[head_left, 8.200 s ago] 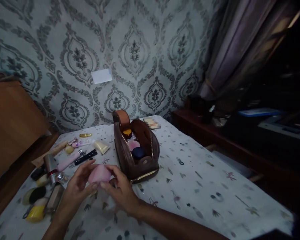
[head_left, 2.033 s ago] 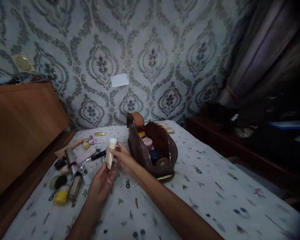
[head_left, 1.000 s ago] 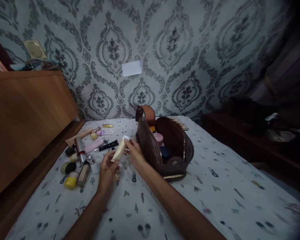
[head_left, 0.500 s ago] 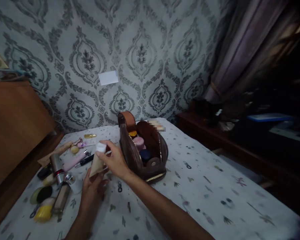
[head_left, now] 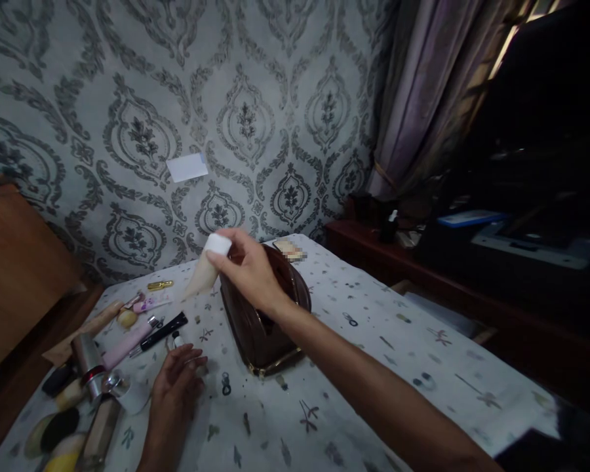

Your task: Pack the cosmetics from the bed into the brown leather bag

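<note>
White-capped tube [head_left: 204, 271] outside open brown bag [head_left: 252, 333]

Directions are taken from the one brown bag [head_left: 260, 334]. Two hands: the left hand [head_left: 177, 380] at 8 o'clock, the right hand [head_left: 219, 254] at 10. One white-capped tube [head_left: 204, 267] at 10. Toward 9: one gold item [head_left: 160, 285], one floral tube [head_left: 152, 301], one black slim item [head_left: 164, 332] and one pink slim item [head_left: 130, 343]. Three bottle-like containers between 8 and 9: one silver [head_left: 87, 357], one silver-capped [head_left: 132, 392], one brownish [head_left: 101, 432]. One yellow item [head_left: 66, 454] at 8, cut off. One white card [head_left: 187, 168] at 11.
</note>
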`<act>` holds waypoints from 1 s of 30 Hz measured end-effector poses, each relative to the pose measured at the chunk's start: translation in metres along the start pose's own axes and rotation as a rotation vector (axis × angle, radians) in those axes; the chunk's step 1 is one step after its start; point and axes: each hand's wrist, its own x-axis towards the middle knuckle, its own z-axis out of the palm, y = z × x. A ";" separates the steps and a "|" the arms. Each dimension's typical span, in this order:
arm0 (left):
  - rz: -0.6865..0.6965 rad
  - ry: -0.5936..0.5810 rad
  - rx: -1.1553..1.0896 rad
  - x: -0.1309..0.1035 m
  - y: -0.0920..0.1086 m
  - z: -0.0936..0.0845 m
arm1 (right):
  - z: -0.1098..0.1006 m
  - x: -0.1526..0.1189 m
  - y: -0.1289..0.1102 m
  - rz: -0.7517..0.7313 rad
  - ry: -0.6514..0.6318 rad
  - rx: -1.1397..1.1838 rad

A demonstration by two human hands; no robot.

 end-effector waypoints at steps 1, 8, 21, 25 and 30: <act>0.003 0.002 -0.002 0.000 -0.001 0.001 | -0.009 0.007 -0.006 -0.030 0.034 -0.027; 0.058 0.048 0.034 -0.003 -0.007 0.010 | -0.053 0.050 -0.008 -0.088 0.075 -0.532; 0.077 0.027 0.086 -0.004 -0.009 0.011 | -0.068 0.075 0.017 0.089 0.015 -0.896; 0.098 0.014 0.115 -0.003 -0.012 0.012 | -0.064 0.066 0.021 0.116 -0.119 -0.986; 0.127 0.005 0.133 -0.004 -0.012 0.013 | -0.059 0.062 0.023 0.174 -0.240 -1.100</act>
